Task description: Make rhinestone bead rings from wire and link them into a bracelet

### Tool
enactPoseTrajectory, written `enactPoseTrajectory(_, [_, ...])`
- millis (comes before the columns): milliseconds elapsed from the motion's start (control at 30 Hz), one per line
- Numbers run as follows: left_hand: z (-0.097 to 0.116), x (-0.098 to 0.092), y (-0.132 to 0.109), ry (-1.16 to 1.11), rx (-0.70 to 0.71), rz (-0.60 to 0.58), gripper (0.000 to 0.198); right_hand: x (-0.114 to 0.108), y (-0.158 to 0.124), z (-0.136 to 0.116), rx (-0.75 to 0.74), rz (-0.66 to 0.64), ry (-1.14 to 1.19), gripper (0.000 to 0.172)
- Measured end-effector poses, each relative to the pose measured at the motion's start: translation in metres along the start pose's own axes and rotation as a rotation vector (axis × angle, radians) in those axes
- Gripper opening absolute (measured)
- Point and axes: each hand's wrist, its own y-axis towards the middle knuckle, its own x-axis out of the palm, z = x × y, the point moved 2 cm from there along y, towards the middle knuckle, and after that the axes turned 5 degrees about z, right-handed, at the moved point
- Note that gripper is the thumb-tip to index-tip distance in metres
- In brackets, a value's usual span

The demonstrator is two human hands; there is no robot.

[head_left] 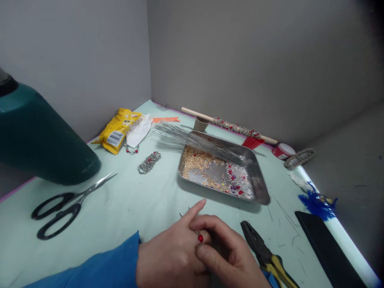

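Note:
My left hand (172,248) and my right hand (229,252) meet at the near edge of the table, fingers closed together around a small piece with a red bead (200,238) and a thin wire end (182,215) sticking out past the left forefinger. A blue sleeve covers my left forearm. Just beyond the hands lies a metal tray (260,180) holding gold, silver and red beads, with a bundle of thin wires (192,140) resting across its far left rim. Pliers (264,254) with yellow-black handles lie right of my right hand.
Black scissors (64,206) lie at the left by a dark green container (39,140). A finished beaded band (149,162), yellow packet (117,130), beaded stick (234,127), red cup (252,142), blue tassel (316,203) and black flat object (327,250) surround the tray.

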Motion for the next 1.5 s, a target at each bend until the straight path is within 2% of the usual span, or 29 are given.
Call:
enactPoseTrajectory(100, [0.001, -0.006, 0.005, -0.098, -0.042, -0.024, 0.015, 0.000, -0.001, -0.001, -0.060, 0.012, 0.031, 0.020])
enactPoseTrajectory(167, [0.002, -0.011, 0.007, -0.199, -0.099, 0.000, 0.015, 0.000, 0.000, -0.001, -0.107, 0.047, 0.053, 0.021])
enactPoseTrajectory(267, [-0.001, -0.016, 0.008, -0.253, -0.168, 0.036, 0.024, -0.003, 0.001, 0.005, -0.084, 0.220, 0.075, 0.026])
enactPoseTrajectory(333, [-0.004, -0.017, 0.006, -0.175, -0.211, 0.043, 0.036, -0.007, 0.000, 0.010, -0.066, 0.418, 0.076, 0.028])
enactPoseTrajectory(400, [-0.009, -0.017, 0.004, -0.071, -0.257, 0.051, 0.064, -0.011, 0.000, 0.013, -0.061, 0.604, 0.070, 0.030])
enactPoseTrajectory(467, [-0.013, -0.015, 0.001, -0.003, -0.306, 0.062, 0.085, -0.013, 0.000, 0.015, -0.054, 0.702, 0.053, 0.031])
enactPoseTrajectory(500, [-0.015, -0.013, -0.001, 0.018, -0.328, 0.060, 0.090, -0.013, 0.001, 0.016, -0.055, 0.724, 0.040, 0.031])
enactPoseTrajectory(700, [-0.022, -0.001, -0.008, -0.014, -0.392, 0.004, 0.085, -0.009, 0.003, 0.019, -0.120, 0.671, -0.096, 0.027])
enactPoseTrajectory(833, [-0.026, -0.001, -0.008, -0.027, -0.424, 0.020, 0.077, -0.010, 0.003, 0.025, -0.256, 0.671, -0.287, 0.026])
enactPoseTrajectory(1033, [-0.030, -0.002, -0.008, -0.014, -0.454, 0.084, 0.073, -0.015, 0.010, 0.028, -0.515, 0.677, -0.702, 0.042])
enactPoseTrajectory(1167, [-0.032, -0.002, -0.006, 0.006, -0.454, 0.076, 0.069, -0.016, 0.014, 0.027, -0.548, 0.701, -0.926, 0.045])
enactPoseTrajectory(1367, [-0.033, -0.011, 0.000, -0.097, -0.530, 0.157, 0.060, -0.017, 0.012, 0.024, -0.586, 0.719, -0.910, 0.038])
enactPoseTrajectory(1433, [-0.032, -0.023, 0.004, -0.210, -0.547, 0.188, 0.055, -0.016, 0.011, 0.023, -0.618, 0.727, -0.872, 0.036])
enactPoseTrajectory(1500, [-0.032, -0.040, 0.011, -0.446, -0.569, 0.247, 0.051, -0.015, 0.010, 0.023, -0.640, 0.749, -0.824, 0.033])
